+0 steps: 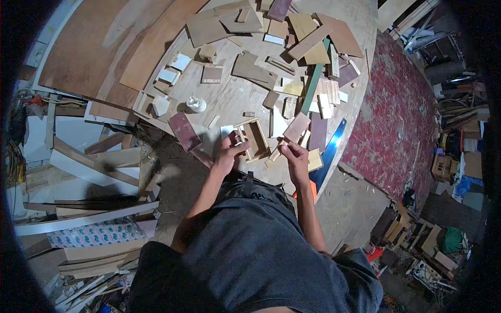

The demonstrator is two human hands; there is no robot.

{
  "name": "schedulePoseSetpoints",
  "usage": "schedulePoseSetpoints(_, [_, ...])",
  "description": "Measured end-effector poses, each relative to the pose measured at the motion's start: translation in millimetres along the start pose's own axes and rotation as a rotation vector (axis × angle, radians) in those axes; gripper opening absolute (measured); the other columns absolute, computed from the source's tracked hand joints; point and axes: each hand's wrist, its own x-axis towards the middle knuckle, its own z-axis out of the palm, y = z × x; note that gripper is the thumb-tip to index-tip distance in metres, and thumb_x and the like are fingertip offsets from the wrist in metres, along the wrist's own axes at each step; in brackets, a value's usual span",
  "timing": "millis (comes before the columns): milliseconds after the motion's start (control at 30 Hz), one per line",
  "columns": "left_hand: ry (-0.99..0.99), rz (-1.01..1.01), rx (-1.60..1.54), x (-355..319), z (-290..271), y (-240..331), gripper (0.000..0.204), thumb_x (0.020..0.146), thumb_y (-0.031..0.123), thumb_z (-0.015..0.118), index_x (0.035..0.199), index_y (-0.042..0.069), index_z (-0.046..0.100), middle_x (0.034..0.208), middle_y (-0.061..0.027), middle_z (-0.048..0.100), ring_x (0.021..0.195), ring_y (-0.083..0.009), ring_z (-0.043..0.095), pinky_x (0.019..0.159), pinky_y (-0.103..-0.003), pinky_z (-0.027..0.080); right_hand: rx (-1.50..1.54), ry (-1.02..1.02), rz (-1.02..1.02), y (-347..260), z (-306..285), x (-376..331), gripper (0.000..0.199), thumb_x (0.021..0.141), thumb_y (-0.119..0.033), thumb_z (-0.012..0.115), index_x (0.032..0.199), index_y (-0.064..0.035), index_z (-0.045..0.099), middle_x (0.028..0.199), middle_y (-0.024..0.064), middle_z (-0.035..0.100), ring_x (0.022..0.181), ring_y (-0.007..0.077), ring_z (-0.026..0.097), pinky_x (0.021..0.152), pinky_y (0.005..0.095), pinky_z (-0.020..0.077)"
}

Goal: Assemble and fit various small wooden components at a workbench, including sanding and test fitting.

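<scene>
My left hand [228, 152] is closed around the left side of a small open wooden box [256, 139], near the workbench's front edge. To its right, my right hand [296, 160] pinches a short wooden strip [278, 150] close to the box's right side. Just beyond that hand lies a pinkish wooden block [296, 128]. A pale square wood piece [314, 160] sits beside my right fingers. Beyond my left hand a white round container [196, 104] stands on the bench, with a reddish-brown board [185, 131] nearer to me.
Wood offcuts [255, 70] are strewn over the bench [235, 101]. A handsaw blade [334, 142] lies along its right edge, near a long green strip [313, 88]. Large curved plywood sheets [99, 47] rest at the left. Scrap boards [99, 172] pile up on the floor.
</scene>
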Motion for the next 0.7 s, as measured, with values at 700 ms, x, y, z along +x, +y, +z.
schedulePoseSetpoints(700, [0.351, -0.273, -0.096, 78.7, -66.1, -53.5, 0.025, 0.081, 0.028, 0.077, 0.097, 0.015, 0.063, 0.081, 0.0032, 0.059, 0.064, -0.0074, 0.056, 0.05, -0.021, 0.036, 0.66, -0.28, 0.461, -19.7, -30.7, -8.8, 0.038, 0.102, -0.032, 0.037, 0.099, -0.0011, 0.059, 0.046, -0.0058, 0.034, 0.034, 0.0084, 0.029, 0.054, 0.0291, 0.0413])
